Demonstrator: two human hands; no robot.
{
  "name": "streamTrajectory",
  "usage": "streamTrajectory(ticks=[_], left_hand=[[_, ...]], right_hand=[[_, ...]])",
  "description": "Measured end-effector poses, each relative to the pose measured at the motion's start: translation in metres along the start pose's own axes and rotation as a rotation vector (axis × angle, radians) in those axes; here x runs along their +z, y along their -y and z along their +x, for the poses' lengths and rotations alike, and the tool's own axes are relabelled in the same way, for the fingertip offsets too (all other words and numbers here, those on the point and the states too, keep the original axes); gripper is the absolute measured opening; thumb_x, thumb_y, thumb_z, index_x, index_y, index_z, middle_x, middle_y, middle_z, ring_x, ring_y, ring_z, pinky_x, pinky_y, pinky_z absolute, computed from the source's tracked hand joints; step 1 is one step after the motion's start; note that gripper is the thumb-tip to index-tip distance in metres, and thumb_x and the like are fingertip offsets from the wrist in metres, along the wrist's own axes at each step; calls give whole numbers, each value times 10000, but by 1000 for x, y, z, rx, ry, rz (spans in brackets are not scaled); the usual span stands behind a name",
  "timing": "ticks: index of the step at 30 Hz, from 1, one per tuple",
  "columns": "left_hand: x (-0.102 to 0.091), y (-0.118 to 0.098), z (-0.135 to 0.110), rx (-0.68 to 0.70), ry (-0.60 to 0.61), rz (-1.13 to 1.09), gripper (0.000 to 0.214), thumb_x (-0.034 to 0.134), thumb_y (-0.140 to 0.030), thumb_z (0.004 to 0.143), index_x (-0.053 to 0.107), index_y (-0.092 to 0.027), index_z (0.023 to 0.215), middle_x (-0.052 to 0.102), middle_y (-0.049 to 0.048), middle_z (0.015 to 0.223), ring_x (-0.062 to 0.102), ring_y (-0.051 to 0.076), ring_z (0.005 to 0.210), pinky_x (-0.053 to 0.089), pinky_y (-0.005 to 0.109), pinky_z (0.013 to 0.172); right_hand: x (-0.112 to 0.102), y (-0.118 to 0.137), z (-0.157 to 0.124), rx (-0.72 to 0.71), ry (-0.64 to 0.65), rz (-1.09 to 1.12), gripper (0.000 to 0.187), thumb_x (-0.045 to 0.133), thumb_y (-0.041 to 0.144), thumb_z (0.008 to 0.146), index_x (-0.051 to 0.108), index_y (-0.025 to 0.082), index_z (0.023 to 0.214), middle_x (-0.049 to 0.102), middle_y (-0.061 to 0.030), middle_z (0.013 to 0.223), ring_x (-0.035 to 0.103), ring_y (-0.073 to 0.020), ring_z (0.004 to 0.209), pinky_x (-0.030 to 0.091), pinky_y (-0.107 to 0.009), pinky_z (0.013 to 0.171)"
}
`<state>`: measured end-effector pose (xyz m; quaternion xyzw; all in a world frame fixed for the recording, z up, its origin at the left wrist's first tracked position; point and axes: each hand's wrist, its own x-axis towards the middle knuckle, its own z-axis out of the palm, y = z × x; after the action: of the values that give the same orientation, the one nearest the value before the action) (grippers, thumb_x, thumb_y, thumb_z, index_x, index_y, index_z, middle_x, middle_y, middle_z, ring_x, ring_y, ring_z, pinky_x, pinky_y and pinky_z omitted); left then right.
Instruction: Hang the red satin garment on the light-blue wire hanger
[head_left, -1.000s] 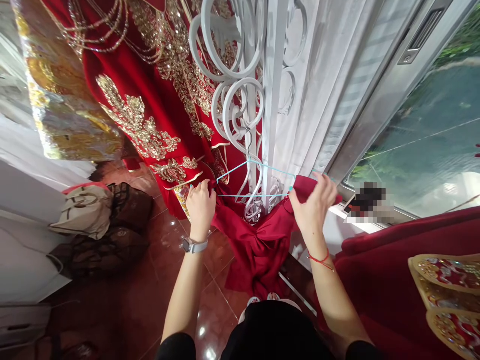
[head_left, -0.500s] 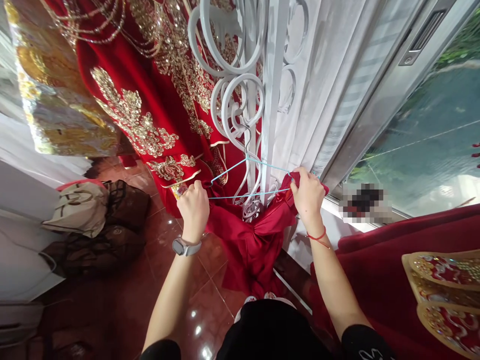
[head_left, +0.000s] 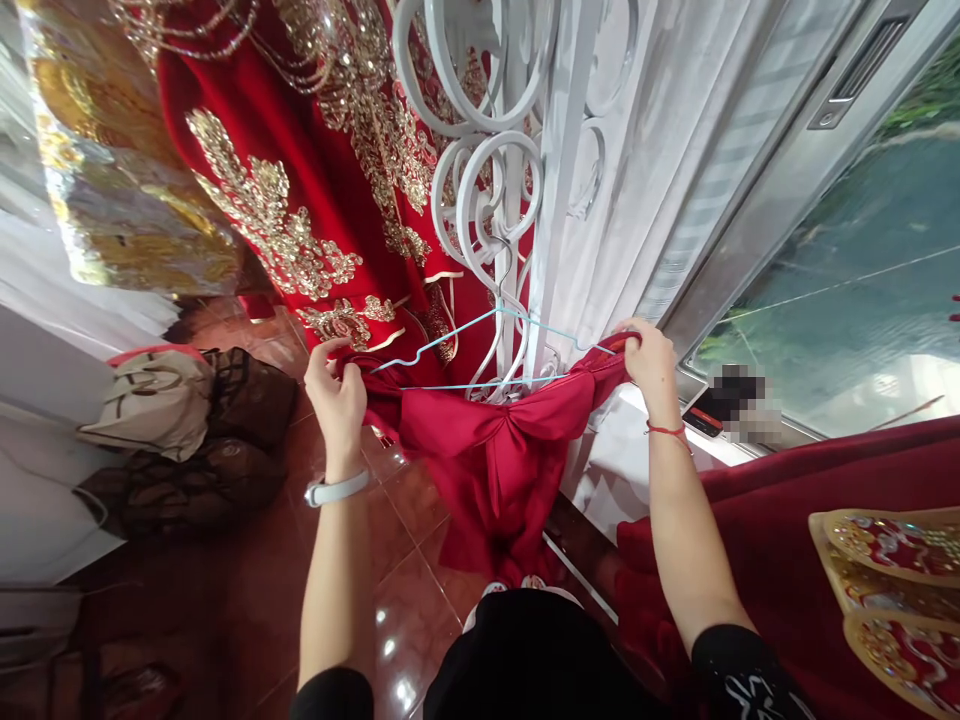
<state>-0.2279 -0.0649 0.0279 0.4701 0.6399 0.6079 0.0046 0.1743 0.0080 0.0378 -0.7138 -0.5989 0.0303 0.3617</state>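
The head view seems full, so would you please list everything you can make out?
dress: 1, dark red, centre
hanger: 1, light blue, at dress top
scrollwork frame: 1, white, upper middle
embroidered garments: count unclear, red and gold, upper left
shiny fabric: 1, gold and silver, left
curtain: 1, white, upper right
window: 1, grey frame, right
pixelated item: 1, partly black, beside window
bags: at least 2, beige and brown, left
floor: 1, reddish, below
cloth: 1, dark red, lower right
ornate pieces: 2, gold and red, lower right
wristband: 1, pale grey, left
bracelet: 1, red, right
sleeves: 2, black, bottom
left hand: 1, bare, gripping dress
right hand: 1, bare, gripping dress
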Motion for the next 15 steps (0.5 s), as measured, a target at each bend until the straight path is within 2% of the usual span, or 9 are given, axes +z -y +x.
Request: streamTrajectory(ticks=[2,4,7,9,11,15], left_hand=[[3,3,-10,-45,-99,-86,334,455,-115,742,643,-133,1016,650,51,856,577,149,708,474,262,679],[7,5,-20,-90,-153,-80,288,448,-128,748,635,-139,968,650,54,875,574,143,730,471,252,691],[8,12,-32,-139,-155,-61,271,448,-149,754,642,-141,944,652,55,874,557,139,721,463,249,689],[6,19,-41,-181,-131,-70,278,449,-154,745,646,-141,941,640,40,836,513,125,664,440,241,653],[4,28,-51,-214,-87,-53,267,453,-163,742,650,-150,923,627,22,797,475,116,622,424,236,632],[-3,39,-79,-207,16,28,225,487,-217,758,670,-172,881,672,30,805,580,154,710,481,266,717]], right_hand=[[6,-15,1,31,13,143,386,449,81,808,801,170,939,799,-96,1007,724,-246,945,515,-345,918],[9,-27,-3,99,29,230,340,484,122,800,807,151,902,799,-86,953,730,-221,812,529,-324,871],[12,-42,-16,197,110,286,297,506,180,817,796,154,878,737,-28,762,666,-178,556,519,-293,704],[16,-52,-26,240,171,318,277,493,207,836,765,158,828,655,-4,656,635,-176,501,477,-277,604],[24,-62,-37,280,165,335,244,488,207,830,724,166,782,628,-15,648,655,-196,574,469,-281,602],[45,-79,-54,458,58,467,151,544,185,764,567,220,619,638,-72,687,676,-268,880,526,-362,799]])
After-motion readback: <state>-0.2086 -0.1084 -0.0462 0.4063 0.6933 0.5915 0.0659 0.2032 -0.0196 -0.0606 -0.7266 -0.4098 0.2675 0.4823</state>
